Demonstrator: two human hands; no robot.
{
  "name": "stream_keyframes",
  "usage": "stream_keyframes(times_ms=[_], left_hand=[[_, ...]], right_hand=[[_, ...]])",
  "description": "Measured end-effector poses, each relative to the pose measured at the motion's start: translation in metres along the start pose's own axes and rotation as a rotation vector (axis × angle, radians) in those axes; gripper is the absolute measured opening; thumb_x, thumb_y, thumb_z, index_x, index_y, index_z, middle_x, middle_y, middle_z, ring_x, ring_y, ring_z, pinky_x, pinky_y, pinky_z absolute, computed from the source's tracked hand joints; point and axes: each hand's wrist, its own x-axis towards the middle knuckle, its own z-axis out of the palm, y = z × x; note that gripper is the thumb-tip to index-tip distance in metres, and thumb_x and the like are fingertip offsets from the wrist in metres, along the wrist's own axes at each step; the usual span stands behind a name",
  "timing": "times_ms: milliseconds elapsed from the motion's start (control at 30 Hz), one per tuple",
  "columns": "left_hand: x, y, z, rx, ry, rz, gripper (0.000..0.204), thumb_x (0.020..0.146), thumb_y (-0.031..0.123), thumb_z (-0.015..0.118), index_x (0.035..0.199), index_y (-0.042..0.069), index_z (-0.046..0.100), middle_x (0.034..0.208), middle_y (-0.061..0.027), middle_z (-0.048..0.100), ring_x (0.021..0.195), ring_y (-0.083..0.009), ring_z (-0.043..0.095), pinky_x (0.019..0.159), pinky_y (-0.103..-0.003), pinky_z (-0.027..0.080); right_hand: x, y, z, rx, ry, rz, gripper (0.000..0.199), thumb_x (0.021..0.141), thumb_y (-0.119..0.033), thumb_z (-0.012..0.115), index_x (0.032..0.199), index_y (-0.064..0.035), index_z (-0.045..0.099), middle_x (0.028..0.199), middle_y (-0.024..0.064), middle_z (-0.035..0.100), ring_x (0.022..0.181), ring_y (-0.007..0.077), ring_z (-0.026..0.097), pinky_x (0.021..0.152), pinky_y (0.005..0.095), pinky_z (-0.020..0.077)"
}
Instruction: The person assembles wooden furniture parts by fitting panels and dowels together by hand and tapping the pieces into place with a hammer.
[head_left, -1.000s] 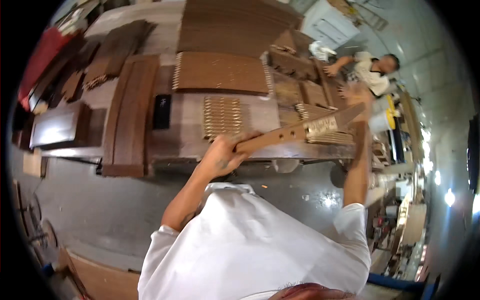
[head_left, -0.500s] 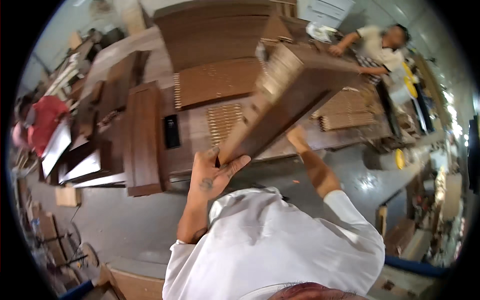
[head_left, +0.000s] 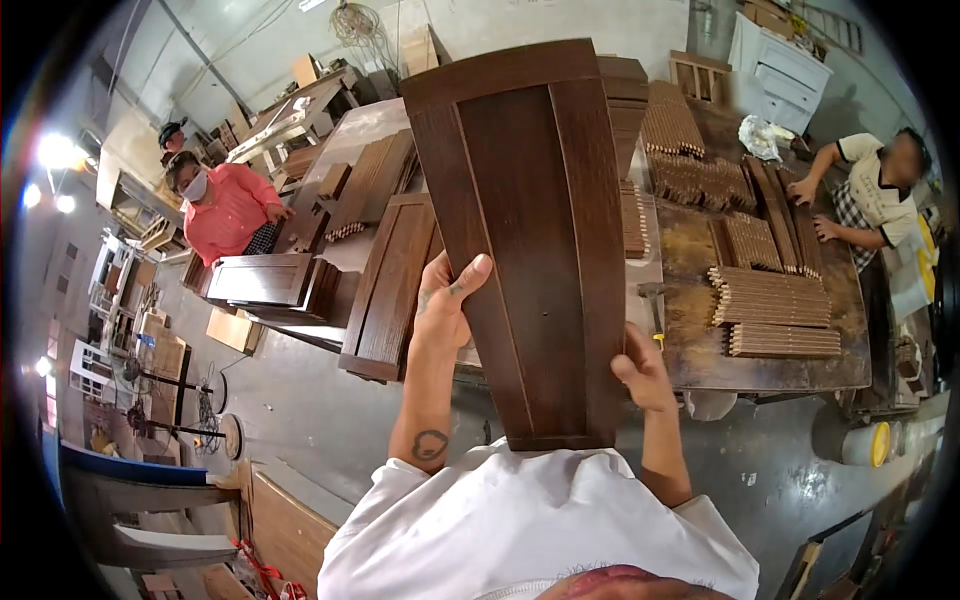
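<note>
A long dark brown framed wooden panel (head_left: 530, 220) stands upright before me, its face toward me and its lower end close to my white shirt. My left hand (head_left: 445, 305) is closed around its left edge, thumb on the front and the other fingers partly hidden behind. At the right edge, lower down, my right hand (head_left: 646, 370) grips it with curled fingers, some out of sight. Left of the held panel, a similar framed panel (head_left: 388, 290) lies on the worktable. The held panel blocks much of the table's middle.
Bundles of slim brown wooden strips (head_left: 775, 297) lie on the right table (head_left: 690, 360), near a hammer (head_left: 654, 308). One co-worker in a cream shirt (head_left: 872, 195) handles strips there; another in a red shirt (head_left: 228, 208) stands left by stacked panels (head_left: 262, 280). A bucket (head_left: 866, 444) sits on the floor.
The panel has swung from a slanted, edge-on position to upright, facing me. My right hand, earlier below its edge, now grips its right side. The view has shifted too.
</note>
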Motion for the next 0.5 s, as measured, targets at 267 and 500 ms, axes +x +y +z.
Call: stream_keyframes(times_ms=[267, 500], left_hand=[[-0.023, 0.002, -0.019, 0.114, 0.051, -0.003, 0.039, 0.082, 0.017, 0.073, 0.112, -0.002, 0.057, 0.103, -0.0100, 0.065, 0.093, -0.0178, 0.063, 0.081, -0.028, 0.049], [0.005, 0.031, -0.037, 0.376, 0.201, 0.131, 0.041, 0.088, 0.027, 0.066, 0.110, -0.006, 0.057, 0.091, -0.0028, 0.061, 0.081, -0.0083, 0.052, 0.072, -0.023, 0.043]], right_hand=[[-0.001, 0.016, 0.024, -0.054, 0.032, 0.163, 0.047, 0.089, -0.024, 0.066, 0.126, -0.0006, 0.049, 0.113, 0.0045, 0.057, 0.106, 0.0146, 0.051, 0.092, 0.0301, 0.0394], [0.043, 0.059, 0.076, 0.206, 0.487, 0.163, 0.039, 0.090, -0.019, 0.062, 0.123, -0.0004, 0.053, 0.116, 0.0051, 0.059, 0.106, 0.0149, 0.054, 0.092, 0.0309, 0.0423]])
